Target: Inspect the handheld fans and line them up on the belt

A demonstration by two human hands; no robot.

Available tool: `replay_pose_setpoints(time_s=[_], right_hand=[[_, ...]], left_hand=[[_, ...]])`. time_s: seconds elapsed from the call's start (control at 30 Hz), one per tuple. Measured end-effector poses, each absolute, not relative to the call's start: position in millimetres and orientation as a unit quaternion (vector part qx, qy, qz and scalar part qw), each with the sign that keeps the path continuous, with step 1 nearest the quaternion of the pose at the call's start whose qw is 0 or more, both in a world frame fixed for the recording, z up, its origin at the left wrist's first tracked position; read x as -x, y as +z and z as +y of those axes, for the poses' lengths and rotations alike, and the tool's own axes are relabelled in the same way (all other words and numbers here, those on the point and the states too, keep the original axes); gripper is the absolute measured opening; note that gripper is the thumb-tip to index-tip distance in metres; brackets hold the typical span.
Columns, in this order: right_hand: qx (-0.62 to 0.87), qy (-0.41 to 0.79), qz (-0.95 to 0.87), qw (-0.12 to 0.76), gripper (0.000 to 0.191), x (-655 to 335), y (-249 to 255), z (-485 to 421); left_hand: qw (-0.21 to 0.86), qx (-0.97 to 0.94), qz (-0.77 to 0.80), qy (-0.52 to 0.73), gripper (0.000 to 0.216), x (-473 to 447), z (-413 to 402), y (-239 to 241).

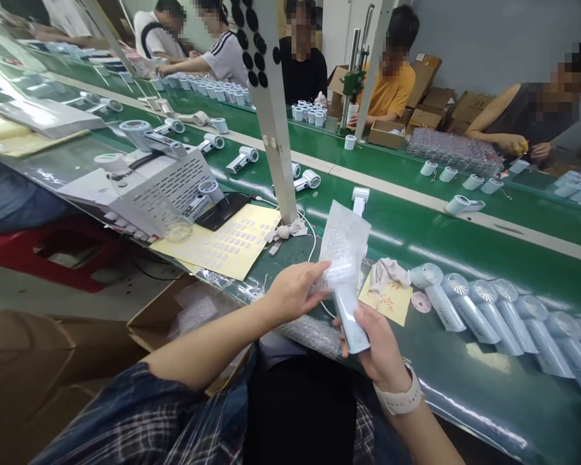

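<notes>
A light-blue handheld fan [352,323] is in front of me, its head end inside a clear bubble-wrap bag [343,236] and its handle sticking out towards me. My right hand [377,339] is closed around the handle, thumb on top. At the mouth of the bag my left hand [295,290] grips the plastic between thumb and fingers, beside the fan's head. On the bench to the right lies a row of similar fans [484,310], overlapping at a slant. Another fan [361,199] rests on the green belt just behind the bag.
A metal post [274,129] rises from the bench ahead. Left of it are a yellow sticker sheet [227,242] and a white perforated metal box [159,181]. A cloth [387,274] lies by a yellow note [392,303]. Several co-workers sit across the green belt [407,206].
</notes>
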State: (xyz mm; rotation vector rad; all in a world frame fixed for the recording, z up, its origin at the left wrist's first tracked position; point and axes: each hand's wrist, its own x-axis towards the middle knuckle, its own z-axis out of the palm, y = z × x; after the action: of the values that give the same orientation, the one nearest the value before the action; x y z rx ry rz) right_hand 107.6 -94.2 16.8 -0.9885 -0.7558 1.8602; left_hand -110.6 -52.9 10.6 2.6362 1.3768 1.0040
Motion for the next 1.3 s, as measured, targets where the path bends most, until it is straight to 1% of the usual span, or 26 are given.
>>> replay_pose_setpoints(time_s=[0.07,0.13,0.2,0.23,0.3,0.33,0.43,0.47,0.5,0.53,0.57,0.6,0.67,0.7,0.73,0.8,0.9,0.93,0.97,1.03,1.1,1.2,1.27,1.3], right_hand=[[0.402,0.740,-0.304,0.446,0.037,-104.5,16.4,-94.2],[0.407,0.722,-0.298,0.473,0.035,-102.8,12.6,-93.4],[0.408,0.706,-0.306,0.491,0.034,-103.3,9.2,-93.8],[0.407,0.701,-0.322,0.489,0.034,-104.7,9.2,-95.0],[0.397,0.706,-0.375,0.452,0.035,-109.6,13.9,-99.7],[0.390,0.708,-0.407,0.426,0.042,-112.7,18.4,-102.7],[0.372,0.683,-0.529,0.340,0.077,-120.4,33.8,-110.1],[0.380,0.653,-0.575,0.315,0.082,-121.0,37.5,-110.6],[0.394,0.612,-0.622,0.289,0.081,-120.4,39.7,-109.8],[0.410,0.563,-0.666,0.266,0.074,-118.5,40.4,-107.9],[0.425,0.508,-0.705,0.252,0.062,-115.6,40.1,-105.3],[0.432,0.454,-0.737,0.253,0.045,-112.0,39.0,-102.3],[0.411,0.369,-0.780,0.293,0.015,-104.2,36.9,-97.6],[0.387,0.341,-0.794,0.322,0.010,-100.5,36.5,-96.5],[0.358,0.322,-0.803,0.351,0.011,-97.2,36.7,-96.2],[0.309,0.312,-0.807,0.395,0.011,-91.9,38.0,-97.7],[0.261,0.372,-0.790,0.411,0.039,-88.2,38.0,-97.9],[0.258,0.398,-0.779,0.409,0.046,-88.5,36.3,-95.4],[0.264,0.420,-0.770,0.402,0.048,-89.8,33.6,-91.1],[0.309,0.442,-0.752,0.379,0.046,-95.2,24.9,-77.3],[0.391,0.443,-0.719,0.364,0.044,-103.5,13.2,-60.3],[0.494,0.434,-0.653,0.377,0.046,-118.0,-3.2,-39.4],[0.529,0.419,-0.618,0.404,0.047,-125.7,-9.2,-33.0],[0.538,0.410,-0.606,0.419,0.047,-128.1,-10.3,-31.9]], left_hand=[[-0.006,-0.835,0.421,0.354,0.035,95.3,-63.5,2.1],[0.006,-0.854,0.357,0.379,0.036,80.2,-74.2,-3.9],[0.042,-0.875,0.278,0.393,0.040,69.6,-82.3,-6.6],[0.062,-0.877,0.260,0.398,0.041,66.9,-84.9,-6.5],[0.096,-0.858,0.286,0.416,0.040,66.9,-88.0,-2.8],[0.113,-0.840,0.313,0.429,0.039,69.1,-88.9,0.6],[0.195,-0.778,0.344,0.488,0.035,77.9,-92.0,16.2],[0.231,-0.760,0.331,0.509,0.034,80.4,-93.7,22.3],[0.269,-0.740,0.316,0.530,0.033,82.3,-95.6,28.4],[0.308,-0.715,0.300,0.552,0.032,84.0,-97.6,34.3],[0.347,-0.686,0.286,0.573,0.031,85.9,-99.5,39.8],[0.381,-0.654,0.276,0.592,0.032,88.2,-101.0,44.7],[0.428,-0.594,0.273,0.624,0.034,96.4,-103.2,52.4],[0.435,-0.573,0.276,0.637,0.036,102.5,-103.9,55.2],[0.434,-0.561,0.281,0.647,0.037,110.2,-104.7,57.2],[0.421,-0.552,0.301,0.654,0.040,129.4,-107.2,59.7],[0.396,-0.570,0.349,0.630,0.039,166.0,-117.0,63.4],[0.385,-0.584,0.370,0.612,0.036,179.9,-122.9,65.7],[0.368,-0.601,0.394,0.590,0.032,194.3,-130.4,69.1],[0.318,-0.638,0.456,0.533,0.023,223.9,-150.1,78.5],[0.248,-0.657,0.538,0.467,0.015,252.4,-174.3,89.6],[0.117,-0.641,0.669,0.359,0.016,290.0,-211.5,102.5],[-0.001,-0.602,0.739,0.302,0.014,310.1,-232.0,106.5],[-0.081,-0.568,0.768,0.284,0.012,318.2,-240.0,107.9]])
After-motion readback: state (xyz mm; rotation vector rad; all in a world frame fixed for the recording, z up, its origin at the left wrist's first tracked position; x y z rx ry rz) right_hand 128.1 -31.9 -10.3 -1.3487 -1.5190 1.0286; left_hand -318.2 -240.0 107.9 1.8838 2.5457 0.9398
